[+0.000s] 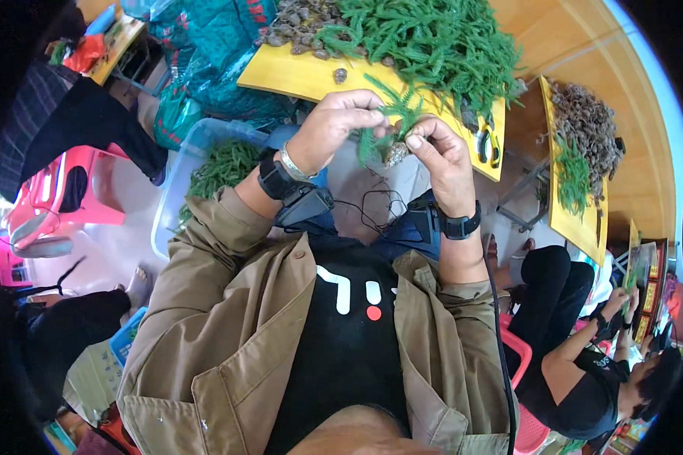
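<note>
Above my lap, near the yellow table's (pixel 300 72) front edge, both hands work on one small bundle. My right hand (pixel 445 163) pinches a brown pine cone (pixel 396 155) together with the base of a green needle sprig (pixel 402 114). From the other side, the closed thumb and fingers of my left hand (pixel 340 127) grip the sprig's needles; the exact fingertip contact is partly hidden. Past my hands, a heap of green sprigs (pixel 440 45) covers much of the tabletop, beside a pile of pine cones (pixel 303 23). A single loose cone (pixel 341 75) lies near the edge.
Scissors (pixel 484 148) with black and yellow handles lie at the table's right corner. A clear plastic tub (pixel 167 201) with sprigs stands left of my knees, below teal bags (pixel 212 64). Another yellow table (pixel 565 201) with cones is at right; a co-worker (pixel 584 371) sits near it.
</note>
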Demonstrator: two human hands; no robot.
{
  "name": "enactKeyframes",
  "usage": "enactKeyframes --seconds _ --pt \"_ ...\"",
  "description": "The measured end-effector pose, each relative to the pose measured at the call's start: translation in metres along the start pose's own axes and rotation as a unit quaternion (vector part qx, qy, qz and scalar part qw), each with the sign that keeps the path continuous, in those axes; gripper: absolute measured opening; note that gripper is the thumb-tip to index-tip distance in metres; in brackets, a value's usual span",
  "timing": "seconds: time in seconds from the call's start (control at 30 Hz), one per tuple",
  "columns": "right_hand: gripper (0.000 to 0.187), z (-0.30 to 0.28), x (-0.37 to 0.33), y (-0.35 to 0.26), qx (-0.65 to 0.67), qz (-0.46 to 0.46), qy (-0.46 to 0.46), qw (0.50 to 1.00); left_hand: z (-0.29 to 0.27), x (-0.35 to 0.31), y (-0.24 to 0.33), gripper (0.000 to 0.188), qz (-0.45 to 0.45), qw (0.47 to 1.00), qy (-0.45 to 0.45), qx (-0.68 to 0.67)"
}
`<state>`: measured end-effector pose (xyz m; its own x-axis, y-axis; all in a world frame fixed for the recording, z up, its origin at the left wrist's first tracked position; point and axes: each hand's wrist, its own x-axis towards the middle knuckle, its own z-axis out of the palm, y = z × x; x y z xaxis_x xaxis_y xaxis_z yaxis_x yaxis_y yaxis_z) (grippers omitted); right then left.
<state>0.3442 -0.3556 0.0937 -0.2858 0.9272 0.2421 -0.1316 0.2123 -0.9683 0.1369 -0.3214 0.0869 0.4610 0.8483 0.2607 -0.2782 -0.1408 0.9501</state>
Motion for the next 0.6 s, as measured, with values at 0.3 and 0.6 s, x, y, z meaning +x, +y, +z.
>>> enactKeyframes --seconds 0.3,0.6 --pt "0.004 -0.003 -0.009 0.009 0.056 0.060 -0.033 0.996 0.004 -0.004 -0.018 0.019 -0.014 0.972 0.103 -0.212" --pt "0.003 -0.018 -0.010 0.023 0.127 0.018 0.025 0.991 0.007 -0.001 -0.027 0.021 -0.048 0.976 0.094 -0.191"
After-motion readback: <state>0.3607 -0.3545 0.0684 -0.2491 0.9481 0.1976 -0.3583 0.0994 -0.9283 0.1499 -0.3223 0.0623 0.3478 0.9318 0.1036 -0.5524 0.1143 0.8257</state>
